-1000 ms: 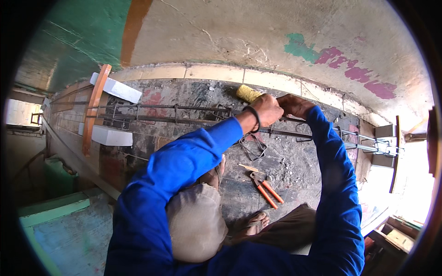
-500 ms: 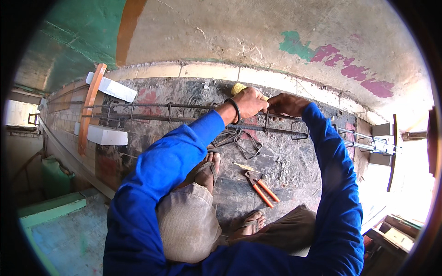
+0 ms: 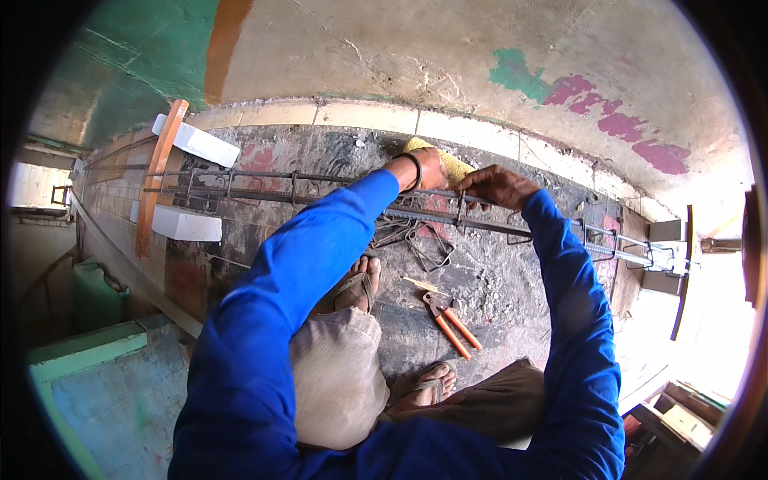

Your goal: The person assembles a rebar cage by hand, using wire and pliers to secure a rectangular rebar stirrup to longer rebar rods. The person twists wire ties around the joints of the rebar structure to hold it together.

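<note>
Long steel rebar rods [image 3: 336, 198] run left to right in front of me, carrying several bent steel stirrups [image 3: 294, 190]. My right hand [image 3: 502, 187] has its fingertips pinched at the top of a stirrup [image 3: 461, 210] on the rods. Just to its left, my left hand [image 3: 426, 169] reaches over the rods beside a rough yellow block-like piece [image 3: 454, 169]; its fingers are mostly hidden. A pile of loose bent stirrups [image 3: 428, 246] lies on the floor under the rods. Nearer my feet rest pincers with orange handles [image 3: 452, 324].
At the left, an orange-brown wooden piece [image 3: 160, 180] and white blocks [image 3: 188, 223] stand by the rods. Grey blocks [image 3: 666, 231] are at their right end. The plastered wall [image 3: 384, 56] rises behind. A thin tan stick [image 3: 420, 284] lies by the pincers, amid rubble.
My left hand has moved from the stirrup's top, away from the right fingertips, to beside the yellow piece, which shows more. My right hand has stayed near the stirrup.
</note>
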Tool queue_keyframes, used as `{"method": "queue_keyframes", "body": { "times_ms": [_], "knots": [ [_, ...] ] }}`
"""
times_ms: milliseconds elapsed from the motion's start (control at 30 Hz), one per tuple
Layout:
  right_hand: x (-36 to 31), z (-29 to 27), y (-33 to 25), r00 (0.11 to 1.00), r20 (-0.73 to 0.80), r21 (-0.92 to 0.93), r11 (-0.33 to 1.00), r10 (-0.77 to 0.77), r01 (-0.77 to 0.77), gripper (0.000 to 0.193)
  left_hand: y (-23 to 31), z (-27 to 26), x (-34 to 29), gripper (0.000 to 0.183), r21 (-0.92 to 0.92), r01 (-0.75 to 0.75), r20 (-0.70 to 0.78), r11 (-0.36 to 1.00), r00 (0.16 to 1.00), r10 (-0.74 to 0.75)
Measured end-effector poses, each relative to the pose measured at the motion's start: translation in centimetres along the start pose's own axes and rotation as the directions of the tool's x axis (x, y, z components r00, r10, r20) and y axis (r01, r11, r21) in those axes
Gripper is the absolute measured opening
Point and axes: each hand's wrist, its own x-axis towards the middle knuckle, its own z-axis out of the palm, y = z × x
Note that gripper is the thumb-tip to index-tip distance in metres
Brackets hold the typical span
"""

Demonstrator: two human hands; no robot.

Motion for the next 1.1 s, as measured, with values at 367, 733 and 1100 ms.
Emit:
{"method": "queue_keyframes", "body": {
  "times_ms": [367, 733, 1100],
  "knots": [
    [-0.7, -0.4, -0.7, 1.000, -0.007, -0.067, 0.998, -0.019, 0.018, 0.026, 3.3, -0.5, -1.7, 0.011, 0.250, -0.067, -0.060, 0.966, 0.995, 0.085],
    [-0.3, -0.5, 1.1, 0.991, -0.056, -0.016, 0.992, -0.122, 0.121, 0.008, 0.1, 1.8, 0.8, 0.027, -0.371, -0.028, -0.014, 0.928, 1.000, 0.025],
    [-0.6, -0.3, 0.9, 0.993, -0.067, 0.075, 0.992, -0.098, 0.103, 0.011, 0.3, 0.4, -2.8, 0.030, -0.066, -0.416, -0.057, 0.907, 0.909, 0.413]
  ]
}}
